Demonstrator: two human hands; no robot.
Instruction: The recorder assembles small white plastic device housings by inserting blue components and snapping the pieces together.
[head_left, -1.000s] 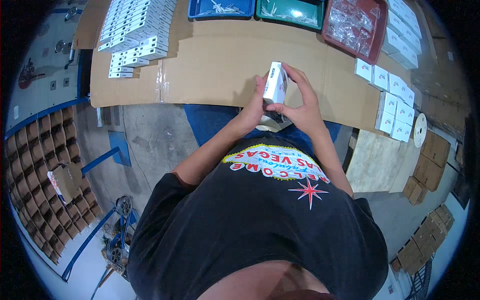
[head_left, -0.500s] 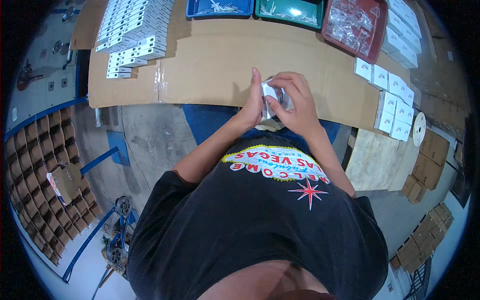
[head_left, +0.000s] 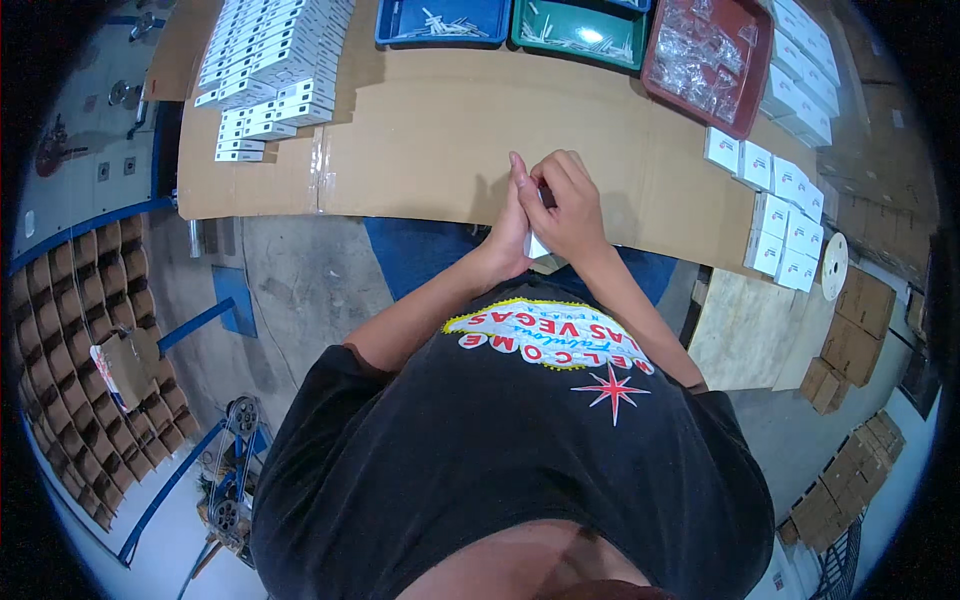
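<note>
Both hands, left hand (head_left: 512, 222) and right hand (head_left: 567, 205), grip clamped on small white cardboard box (head_left: 537, 244) at cardboard-covered bench (head_left: 420, 130) near edge.

Packing workshop: stacked cartons (head_left: 265, 60), parts bins (head_left: 445, 20)

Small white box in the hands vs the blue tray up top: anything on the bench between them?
Nothing: head view shows only bare cardboard sheet between the small white box, clasped by both hands, and the blue tray.

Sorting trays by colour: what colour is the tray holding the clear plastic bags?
Dark red tray, at the table's far right; the head view shows it.
</note>
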